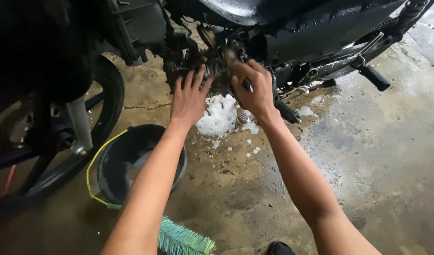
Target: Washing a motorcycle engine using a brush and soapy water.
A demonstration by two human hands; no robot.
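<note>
Two bare hands are seen at upper centre of the frame, both pressed against the dark engine area (212,66) of one black motorcycle (292,33), which fills the top of the frame.

The left hand (189,97) is laid flat w/ fingers spread, fingertips touching the engine's grimy lower part; nothing is pinched by it. The right hand (255,89) is curled around a small dark object at the engine, fingers closed; the object is blurred and mostly covered, so its kind cannot be told.

One front wheel (51,156) w/ black tyre is seen at left of the frame, one silver fork leg (80,125) in front of it. One rubber-tipped footpeg (375,78) is seen at upper right; a second dark peg (288,113) sits just right of the right wrist.

One container is counted: a black bucket (179,167) w/ yellow wire handle (92,163), lower left of centre, partly hidden by the left forearm. Murky water w/ a bit of foam is held in it.

One patch of white soap foam (219,118) lies on the wet concrete floor (368,156) directly below the hands, w/ small flecks scattered below it. One green-bristled brush (184,241) lies at the bottom edge, beside the left arm. One dark shoe tip (279,248) is seen at bottom centre.
</note>
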